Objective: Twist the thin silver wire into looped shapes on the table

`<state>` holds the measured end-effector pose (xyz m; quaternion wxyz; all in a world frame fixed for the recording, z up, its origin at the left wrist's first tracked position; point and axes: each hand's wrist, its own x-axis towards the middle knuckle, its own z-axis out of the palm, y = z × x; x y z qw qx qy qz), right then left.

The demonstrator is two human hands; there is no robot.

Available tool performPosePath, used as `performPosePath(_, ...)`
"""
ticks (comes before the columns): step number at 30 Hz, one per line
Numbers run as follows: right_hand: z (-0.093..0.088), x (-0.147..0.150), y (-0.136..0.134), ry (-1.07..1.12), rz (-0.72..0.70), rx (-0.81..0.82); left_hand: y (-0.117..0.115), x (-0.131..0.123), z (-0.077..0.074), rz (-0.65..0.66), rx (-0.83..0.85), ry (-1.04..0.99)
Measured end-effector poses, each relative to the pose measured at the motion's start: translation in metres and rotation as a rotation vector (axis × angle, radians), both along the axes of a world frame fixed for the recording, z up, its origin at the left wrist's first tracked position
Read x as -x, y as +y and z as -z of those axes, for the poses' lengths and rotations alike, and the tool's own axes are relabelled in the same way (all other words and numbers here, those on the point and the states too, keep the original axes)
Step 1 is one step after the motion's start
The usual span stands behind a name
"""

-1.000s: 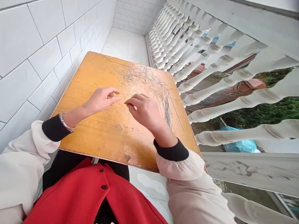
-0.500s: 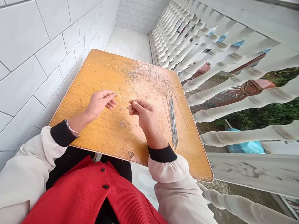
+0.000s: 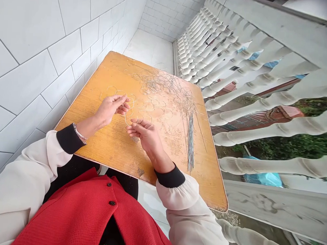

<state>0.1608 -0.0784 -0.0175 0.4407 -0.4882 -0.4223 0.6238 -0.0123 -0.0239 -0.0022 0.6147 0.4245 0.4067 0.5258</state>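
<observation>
A tiled balcony corner: white tile wall along one side, white balustrade along the other, and a square wooden tabletop between them. On the board, a tangled heap of thin wire toward the far side, a straight bundle of wires toward the right, and scattered wire loops across the middle. Left hand nearly closed, pinching one wire loop. Right hand half curled just below, fingertips beside that loop's lower end, grip impossible to tell. Right hand lower and closer beneath the left than half a second earlier. Near table edge just under both forearms; far corners well apart from the hands.
</observation>
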Motion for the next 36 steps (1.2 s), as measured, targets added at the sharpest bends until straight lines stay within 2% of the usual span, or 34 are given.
performPosePath(6,0.0030,0.0006,0.0011,0.005,0.063,-0.043,-0.0058,0.0028,-0.0001,0.071,-0.029,0.069)
performPosePath(10,0.0046,-0.0001,0.0027,-0.027,0.045,-0.041,-0.0048,0.0015,0.0017,0.083,-0.055,0.067)
performPosePath(22,0.0069,0.0006,0.0003,-0.046,-0.111,0.039,0.0004,0.0055,-0.0061,-0.195,-0.079,0.068)
performPosePath(30,0.0068,-0.0008,0.0029,0.069,-0.055,0.068,-0.0031,0.0005,0.0008,-0.091,-0.103,0.138)
performPosePath(36,0.0083,0.0001,0.0015,0.072,-0.055,0.051,-0.0039,0.0009,0.0011,-0.047,-0.118,0.138)
